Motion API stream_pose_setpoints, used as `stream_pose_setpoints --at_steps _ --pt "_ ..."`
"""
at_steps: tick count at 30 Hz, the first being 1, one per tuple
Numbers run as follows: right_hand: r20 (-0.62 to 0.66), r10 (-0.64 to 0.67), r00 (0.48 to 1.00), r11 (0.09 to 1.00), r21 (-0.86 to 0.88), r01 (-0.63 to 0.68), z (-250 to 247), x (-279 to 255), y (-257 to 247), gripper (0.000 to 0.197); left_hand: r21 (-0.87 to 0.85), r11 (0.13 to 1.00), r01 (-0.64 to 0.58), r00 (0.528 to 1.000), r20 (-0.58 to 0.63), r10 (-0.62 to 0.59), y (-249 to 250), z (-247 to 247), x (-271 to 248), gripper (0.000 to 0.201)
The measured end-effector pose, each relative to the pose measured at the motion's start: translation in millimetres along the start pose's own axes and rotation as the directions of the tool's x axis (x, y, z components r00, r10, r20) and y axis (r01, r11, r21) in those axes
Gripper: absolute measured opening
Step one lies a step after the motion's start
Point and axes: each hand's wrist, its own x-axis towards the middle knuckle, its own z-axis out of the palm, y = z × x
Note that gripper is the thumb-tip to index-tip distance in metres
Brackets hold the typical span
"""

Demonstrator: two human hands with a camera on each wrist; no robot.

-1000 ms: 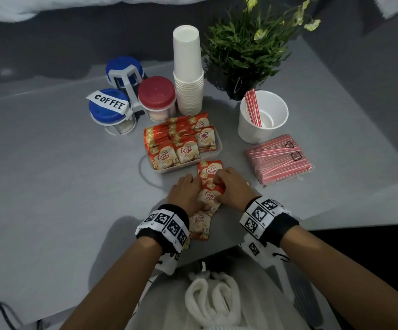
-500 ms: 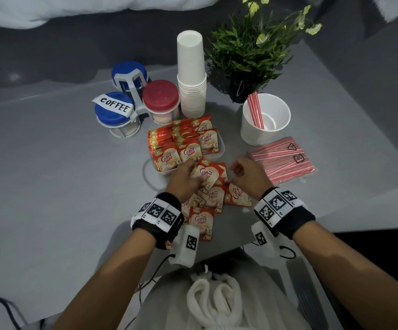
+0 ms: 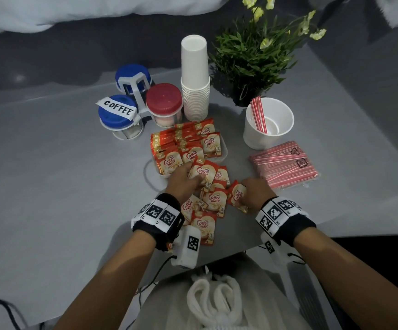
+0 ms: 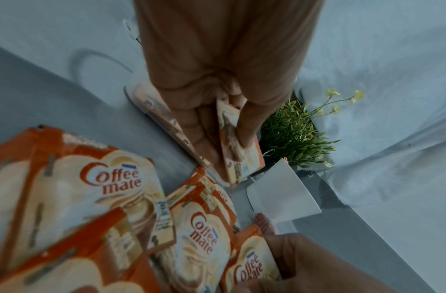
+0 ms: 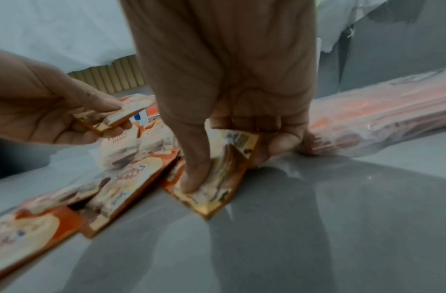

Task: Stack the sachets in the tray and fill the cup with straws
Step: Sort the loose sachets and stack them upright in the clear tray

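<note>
Several orange Coffee-mate sachets (image 3: pixel 213 198) lie loose on the grey table just in front of the clear tray (image 3: pixel 224 154), which holds rows of sachets. My left hand (image 3: pixel 186 178) pinches a sachet (image 3: pixel 201 172) between thumb and fingers, right at the tray's near edge; the left wrist view shows the same sachet (image 4: pixel 238 158) held on edge. My right hand (image 3: pixel 252 191) pinches another sachet (image 3: pixel 237 195) at the pile's right, its corner on the table (image 5: pixel 212 178). The white cup (image 3: pixel 268 126) holds a few red-striped straws (image 3: pixel 259 115). A wrapped straw pack (image 3: pixel 283 164) lies below the cup.
Behind the tray stand a stack of white paper cups (image 3: pixel 195 79), a red-lidded jar (image 3: pixel 164 103), two blue-lidded jars, one labelled COFFEE (image 3: pixel 118 113), and a potted plant (image 3: pixel 252 60). The table's near edge (image 3: pixel 336 231) runs just behind my right wrist.
My left hand has carried a sachet forward to the tray's near edge. My right hand moved right off the pile and picked up another sachet.
</note>
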Motion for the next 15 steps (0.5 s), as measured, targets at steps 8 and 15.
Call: stream_pose_setpoints --at_steps 8,15 --pt "-0.133 0.03 0.991 0.808 0.587 0.055 -21 -10 0 0.024 -0.069 0.998 0.012 0.996 -0.087 -0.018 -6 0 9 0.018" --pt "-0.013 -0.014 1.0 0.267 0.964 0.016 -36 -9 -22 0.014 -0.15 0.989 -0.001 0.996 -0.093 -0.013 -3 5 11 0.023"
